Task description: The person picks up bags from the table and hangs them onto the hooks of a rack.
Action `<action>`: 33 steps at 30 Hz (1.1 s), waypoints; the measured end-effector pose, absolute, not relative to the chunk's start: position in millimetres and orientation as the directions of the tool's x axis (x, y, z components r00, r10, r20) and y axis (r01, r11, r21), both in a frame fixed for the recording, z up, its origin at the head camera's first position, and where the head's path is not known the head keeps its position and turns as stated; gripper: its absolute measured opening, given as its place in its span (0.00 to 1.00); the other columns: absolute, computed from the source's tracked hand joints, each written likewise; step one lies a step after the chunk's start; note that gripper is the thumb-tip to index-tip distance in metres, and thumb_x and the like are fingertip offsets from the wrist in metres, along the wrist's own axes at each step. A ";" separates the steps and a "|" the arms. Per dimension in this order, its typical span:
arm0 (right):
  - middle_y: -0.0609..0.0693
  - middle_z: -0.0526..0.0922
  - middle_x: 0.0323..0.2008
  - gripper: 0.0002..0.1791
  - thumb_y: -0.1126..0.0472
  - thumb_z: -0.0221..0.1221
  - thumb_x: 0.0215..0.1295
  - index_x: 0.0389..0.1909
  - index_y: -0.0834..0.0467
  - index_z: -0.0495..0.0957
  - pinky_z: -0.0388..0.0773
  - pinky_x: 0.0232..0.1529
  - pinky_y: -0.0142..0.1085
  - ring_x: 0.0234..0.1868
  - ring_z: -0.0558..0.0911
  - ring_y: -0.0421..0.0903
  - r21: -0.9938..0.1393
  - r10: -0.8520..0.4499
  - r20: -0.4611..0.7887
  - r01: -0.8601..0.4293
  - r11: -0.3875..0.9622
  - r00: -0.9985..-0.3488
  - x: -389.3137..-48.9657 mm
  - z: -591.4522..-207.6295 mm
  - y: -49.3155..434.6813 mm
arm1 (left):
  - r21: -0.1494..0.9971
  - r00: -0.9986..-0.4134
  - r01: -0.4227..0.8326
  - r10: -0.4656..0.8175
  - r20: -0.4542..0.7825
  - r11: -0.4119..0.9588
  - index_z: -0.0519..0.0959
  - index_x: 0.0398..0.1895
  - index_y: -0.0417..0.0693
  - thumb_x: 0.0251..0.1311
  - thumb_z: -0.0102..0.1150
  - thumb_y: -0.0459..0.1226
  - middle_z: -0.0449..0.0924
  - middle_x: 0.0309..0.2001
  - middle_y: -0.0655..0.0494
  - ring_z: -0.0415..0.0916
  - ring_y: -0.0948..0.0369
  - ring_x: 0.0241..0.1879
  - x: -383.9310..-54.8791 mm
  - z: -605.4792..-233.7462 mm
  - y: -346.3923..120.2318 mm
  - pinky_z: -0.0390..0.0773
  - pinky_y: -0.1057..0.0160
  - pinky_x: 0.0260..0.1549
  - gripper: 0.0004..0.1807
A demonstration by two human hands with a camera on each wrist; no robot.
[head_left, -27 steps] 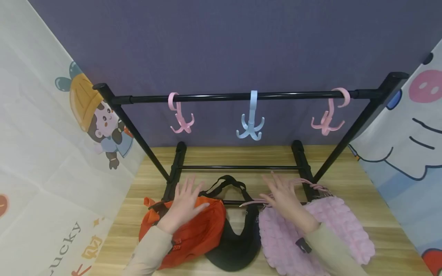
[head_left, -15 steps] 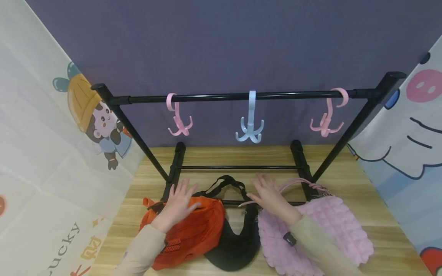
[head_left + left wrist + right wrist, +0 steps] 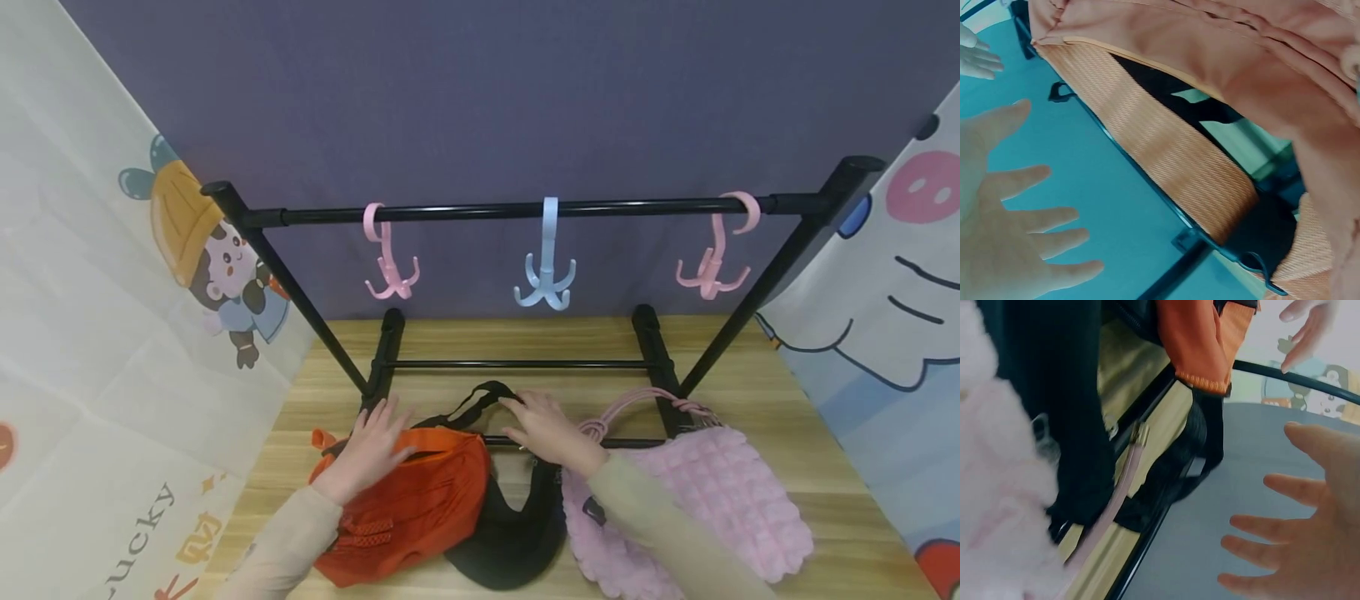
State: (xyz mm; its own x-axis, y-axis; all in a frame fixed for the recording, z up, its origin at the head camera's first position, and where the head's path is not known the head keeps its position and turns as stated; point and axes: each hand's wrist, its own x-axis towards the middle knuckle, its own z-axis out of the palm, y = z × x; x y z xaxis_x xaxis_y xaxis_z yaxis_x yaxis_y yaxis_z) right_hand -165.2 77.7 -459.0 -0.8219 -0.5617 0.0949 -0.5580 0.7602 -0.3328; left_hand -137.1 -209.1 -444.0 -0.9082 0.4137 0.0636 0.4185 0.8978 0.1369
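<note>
My left hand [image 3: 365, 454] hovers over the back left part of an orange fabric bag [image 3: 427, 517], fingers spread and holding nothing. In the left wrist view its straight fingers [image 3: 1054, 215] stand beside the bag's webbing strap [image 3: 1160, 150]. My right hand [image 3: 551, 429], also spread, overlaps a looped black strap [image 3: 480, 402] in the head view. The right wrist view has that hand [image 3: 1304, 531] holding nothing. Between the bags lies a black visor [image 3: 510, 550]. A pink puffy quilted bag [image 3: 727, 500] with a thin pink handle [image 3: 637, 396] lies under my right forearm.
A black rack's top bar [image 3: 465, 212] carries a left pink hook [image 3: 392, 271], a light blue hook [image 3: 547, 267] and a right pink hook [image 3: 711, 262]. Its lower bars [image 3: 517, 364] lie near the wooden tabletop [image 3: 825, 533]. A printed cloth [image 3: 97, 333] stands at the left.
My right hand has moved left from above the pink bag to the black strap. My left hand has drifted a little left and toward me. Bags and visor stay put.
</note>
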 end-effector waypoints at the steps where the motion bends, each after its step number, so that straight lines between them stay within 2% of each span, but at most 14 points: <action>1: 0.67 0.65 0.55 0.28 0.49 0.51 0.62 0.59 0.59 0.65 0.58 0.54 0.58 0.57 0.64 0.63 -0.330 -0.566 0.081 -0.558 0.761 -0.820 -166.4 -459.4 74.2 | 0.133 -0.906 0.424 0.418 0.070 0.896 0.66 0.57 0.40 0.53 0.59 0.44 0.58 0.59 0.32 0.55 0.39 0.58 -137.1 -444.4 -210.3 0.54 0.37 0.52 0.30; 4: 0.65 0.66 0.56 0.27 0.49 0.51 0.62 0.59 0.58 0.65 0.58 0.55 0.56 0.57 0.64 0.61 -0.323 -0.578 0.046 -0.560 0.763 -0.814 -167.6 -458.6 63.2 | 0.130 -0.893 0.449 0.437 0.112 0.884 0.67 0.55 0.37 0.52 0.59 0.42 0.62 0.56 0.31 0.59 0.38 0.56 -138.1 -448.3 -215.4 0.57 0.38 0.50 0.29; 5: 0.65 0.66 0.56 0.27 0.49 0.51 0.62 0.59 0.59 0.65 0.58 0.55 0.55 0.58 0.64 0.60 -0.325 -0.585 0.039 -0.564 0.759 -0.810 -168.0 -458.4 59.8 | 0.114 -0.878 0.472 0.455 0.146 0.874 0.65 0.57 0.39 0.55 0.56 0.44 0.62 0.56 0.31 0.59 0.39 0.56 -139.2 -453.1 -219.0 0.58 0.39 0.50 0.29; 8: 0.64 0.66 0.56 0.27 0.49 0.50 0.62 0.58 0.59 0.65 0.58 0.55 0.55 0.58 0.65 0.59 -0.340 -0.604 0.016 -0.573 0.746 -0.797 -168.9 -456.4 50.4 | 0.126 -0.857 0.506 0.479 0.191 0.853 0.66 0.56 0.39 0.56 0.56 0.43 0.65 0.53 0.31 0.63 0.39 0.52 -142.0 -459.2 -226.4 0.62 0.40 0.47 0.27; 11: 0.62 0.67 0.56 0.26 0.49 0.50 0.63 0.58 0.58 0.65 0.59 0.54 0.54 0.58 0.65 0.57 -0.348 -0.618 -0.015 -0.576 0.740 -0.786 -170.1 -454.2 42.2 | 0.140 -0.864 0.497 0.476 0.163 0.856 0.67 0.56 0.41 0.56 0.56 0.42 0.67 0.52 0.33 0.65 0.40 0.51 -144.3 -461.7 -232.3 0.64 0.41 0.46 0.26; 12: 0.62 0.67 0.55 0.26 0.49 0.50 0.63 0.59 0.58 0.65 0.60 0.54 0.53 0.57 0.65 0.56 -0.345 -0.619 -0.027 -0.574 0.742 -0.785 -170.3 -453.4 39.4 | 0.161 -0.876 0.481 0.463 0.136 0.862 0.69 0.53 0.38 0.52 0.59 0.39 0.68 0.50 0.33 0.66 0.40 0.49 -144.5 -459.5 -232.5 0.65 0.41 0.45 0.25; 16: 0.59 0.70 0.53 0.25 0.49 0.50 0.63 0.58 0.57 0.66 0.64 0.52 0.50 0.54 0.69 0.55 -0.319 -0.620 -0.065 -0.573 0.755 -0.782 -171.9 -455.3 28.4 | 0.192 -0.879 0.477 0.463 0.115 0.858 0.70 0.51 0.34 0.51 0.60 0.36 0.71 0.46 0.34 0.69 0.40 0.46 -147.2 -464.4 -239.0 0.67 0.41 0.42 0.24; 21: 0.56 0.73 0.50 0.24 0.49 0.51 0.62 0.57 0.56 0.67 0.65 0.52 0.48 0.52 0.71 0.52 -0.292 -0.630 -0.105 -0.582 0.759 -0.770 -173.4 -461.0 16.6 | 0.183 -0.857 0.515 0.496 0.138 0.838 0.71 0.49 0.33 0.55 0.57 0.39 0.73 0.41 0.36 0.72 0.43 0.40 -149.9 -474.0 -247.2 0.70 0.44 0.36 0.22; 26: 0.55 0.74 0.50 0.25 0.49 0.50 0.62 0.58 0.55 0.67 0.65 0.52 0.46 0.52 0.71 0.50 -0.282 -0.623 -0.149 -0.571 0.771 -0.768 -172.8 -465.7 8.1 | 0.204 -0.889 0.456 0.454 0.062 0.866 0.73 0.46 0.32 0.51 0.60 0.35 0.74 0.40 0.37 0.72 0.43 0.39 -149.9 -471.3 -245.6 0.70 0.44 0.37 0.20; 33: 0.52 0.77 0.45 0.24 0.48 0.52 0.61 0.56 0.54 0.69 0.68 0.46 0.46 0.46 0.75 0.50 -0.234 -0.611 -0.142 -0.573 0.785 -0.779 -170.8 -472.6 -2.3 | 0.183 -0.908 0.412 0.418 0.004 0.893 0.74 0.45 0.34 0.50 0.61 0.37 0.77 0.35 0.43 0.75 0.48 0.34 -152.0 -472.4 -248.5 0.73 0.50 0.34 0.20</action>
